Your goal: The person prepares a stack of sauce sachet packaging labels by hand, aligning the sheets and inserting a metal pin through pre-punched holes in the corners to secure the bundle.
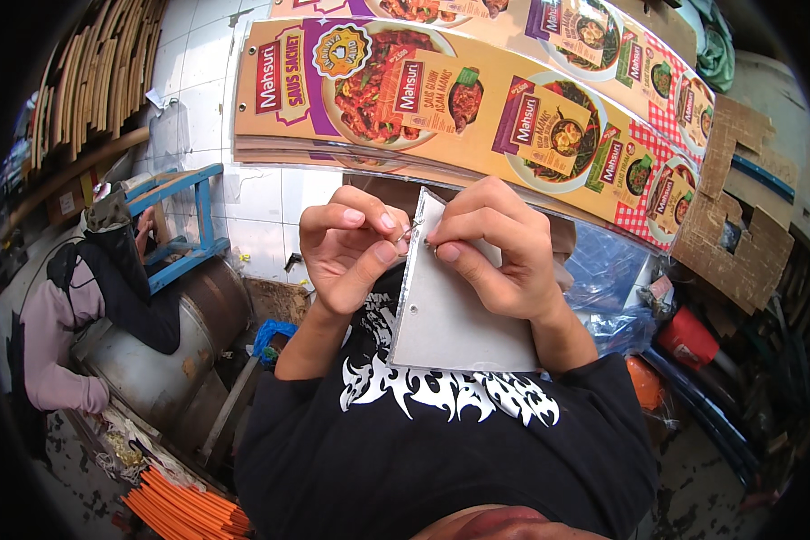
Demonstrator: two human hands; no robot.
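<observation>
A grey board (459, 310) in a clear plastic cover stands tilted in front of my chest, with a metal eyelet (413, 309) near its left edge. At that edge, my left hand (351, 247) is closed, thumb and fingertips pinching a thin metal ring (406, 235). My right hand (499, 238) lies over the board's face, its thumb and forefinger pinched on a small piece of metal by the edge, seemingly the same ring. Fingertips partly hide the ring, and whether it passes through a hole cannot be made out.
Long printed food panels (378, 90) lie stacked just beyond my hands. Cut brown cardboard (733, 234) and clear plastic wrap (607, 270) are at right. To the left are a person's sleeve (58, 333), a blue frame (202, 211), a metal drum (153, 351) and orange strips (184, 504).
</observation>
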